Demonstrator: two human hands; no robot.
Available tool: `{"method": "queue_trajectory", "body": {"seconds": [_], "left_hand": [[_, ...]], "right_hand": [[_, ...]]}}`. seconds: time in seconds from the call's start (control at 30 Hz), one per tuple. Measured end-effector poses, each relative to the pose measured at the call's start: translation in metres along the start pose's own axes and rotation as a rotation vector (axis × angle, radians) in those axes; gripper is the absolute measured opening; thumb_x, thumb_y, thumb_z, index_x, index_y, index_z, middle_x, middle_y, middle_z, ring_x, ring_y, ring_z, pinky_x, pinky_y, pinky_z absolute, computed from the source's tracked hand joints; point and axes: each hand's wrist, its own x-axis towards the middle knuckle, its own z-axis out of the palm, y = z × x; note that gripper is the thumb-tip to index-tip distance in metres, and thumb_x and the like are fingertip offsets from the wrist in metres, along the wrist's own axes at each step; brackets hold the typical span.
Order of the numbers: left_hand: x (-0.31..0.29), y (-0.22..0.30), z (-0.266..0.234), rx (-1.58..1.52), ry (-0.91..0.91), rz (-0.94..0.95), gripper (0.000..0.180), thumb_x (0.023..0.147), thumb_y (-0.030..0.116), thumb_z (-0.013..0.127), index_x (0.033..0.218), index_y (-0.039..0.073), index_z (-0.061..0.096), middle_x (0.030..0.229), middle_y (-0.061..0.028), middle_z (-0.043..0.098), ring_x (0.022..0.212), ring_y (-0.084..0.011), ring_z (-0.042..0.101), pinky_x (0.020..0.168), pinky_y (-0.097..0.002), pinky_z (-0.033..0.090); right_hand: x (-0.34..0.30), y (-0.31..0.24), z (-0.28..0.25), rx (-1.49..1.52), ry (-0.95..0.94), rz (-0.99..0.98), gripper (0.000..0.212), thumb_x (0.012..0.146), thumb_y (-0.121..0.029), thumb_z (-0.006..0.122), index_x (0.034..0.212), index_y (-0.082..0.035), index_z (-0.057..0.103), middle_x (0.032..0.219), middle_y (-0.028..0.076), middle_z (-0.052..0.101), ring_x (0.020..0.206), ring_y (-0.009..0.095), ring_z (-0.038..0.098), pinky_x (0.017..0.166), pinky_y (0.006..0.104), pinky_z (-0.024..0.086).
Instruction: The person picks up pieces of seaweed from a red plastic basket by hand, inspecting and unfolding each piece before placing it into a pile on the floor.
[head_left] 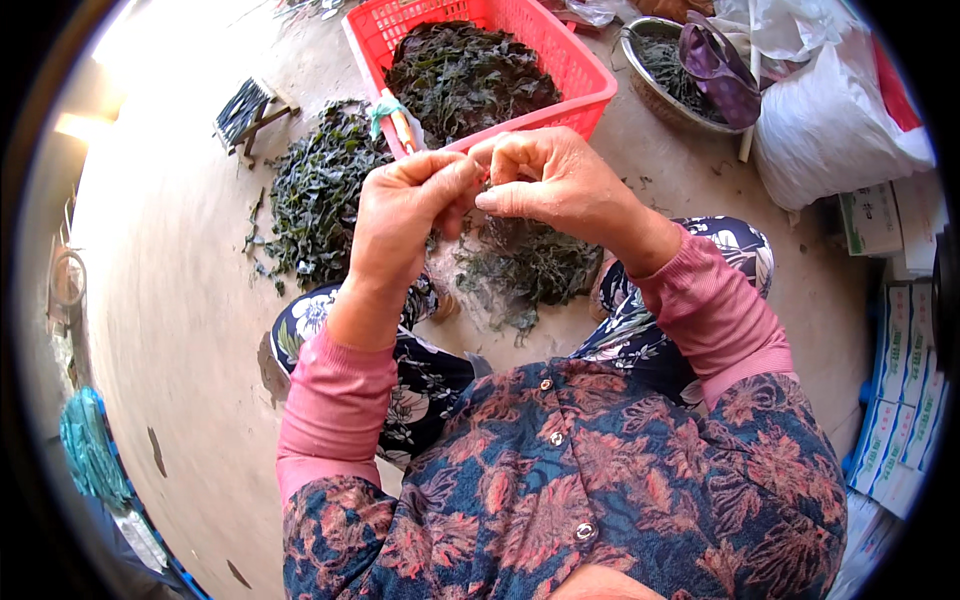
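Note:
In front of my body both hands meet with closed fingers. My left hand (402,205) pinches with thumb and forefinger, and my right hand (565,185) has its thumb pressed to its curled forefinger. A tiny reddish bit shows between the fingertips, too small to name. Beneath the hands, between my feet, lies a small heap of dark green seaweed scraps (535,265). To its left is a bigger pile of leafy seaweed (320,200). Just beyond the hands stands a red plastic basket (590,85) with more seaweed (470,80) inside.
An orange-handled tool (403,128) with teal cloth lies at the basket's left corner. A small folding stool (255,118) stands at the far left. A round bowl (665,95) of greens, white sacks (830,125) and stacked cartons (900,400) line the right.

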Motion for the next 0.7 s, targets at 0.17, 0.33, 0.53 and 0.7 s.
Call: {"method": "queue_trajectory", "body": {"seconds": [0.17, 0.33, 0.53, 0.7], "left_hand": [[-0.002, -0.007, 0.0, -0.177, 0.183, 0.034, 0.015, 0.083, 0.017, 0.056, 0.077, 0.003, 0.057, 0.069, -0.0039, 0.059, 0.048, -0.0067, 0.051, 0.043, -0.0189, 0.043], [-0.012, -0.009, 0.003, -0.241, -0.008, -0.156, 0.028, 0.088, 0.026, 0.049, 0.079, 0.0, 0.056, 0.066, -0.0084, 0.06, 0.041, -0.011, 0.05, 0.039, -0.0208, 0.04], [-0.011, -0.009, 0.011, -0.453, -0.021, -0.135, 0.031, 0.088, 0.031, 0.046, 0.09, 0.002, 0.056, 0.066, -0.0037, 0.058, 0.043, -0.0055, 0.045, 0.038, -0.019, 0.035], [-0.01, -0.011, 0.007, -0.692, -0.138, -0.126, 0.024, 0.088, 0.024, 0.046, 0.099, 0.004, 0.053, 0.073, -0.0006, 0.057, 0.045, -0.0034, 0.036, 0.04, -0.0174, 0.027]], "right_hand": [[0.0, -0.009, -0.013, 0.028, 0.13, -0.072, 0.014, 0.07, -0.011, 0.067, 0.07, -0.001, 0.057, 0.112, 0.022, 0.05, 0.092, 0.015, 0.051, 0.078, 0.0257, 0.039], [0.0, -0.007, -0.014, 0.187, 0.184, -0.195, 0.014, 0.072, -0.01, 0.068, 0.074, -0.001, 0.057, 0.116, 0.02, 0.047, 0.103, 0.015, 0.046, 0.083, 0.0277, 0.037], [0.001, -0.002, -0.012, -0.018, 0.062, -0.349, 0.013, 0.072, -0.009, 0.068, 0.075, -0.001, 0.059, 0.112, 0.015, 0.051, 0.11, 0.017, 0.044, 0.086, 0.0294, 0.036], [0.001, 0.002, -0.006, 0.028, 0.077, -0.372, 0.01, 0.07, -0.006, 0.069, 0.075, -0.004, 0.06, 0.113, 0.014, 0.051, 0.111, 0.018, 0.044, 0.089, 0.0287, 0.035]]}}
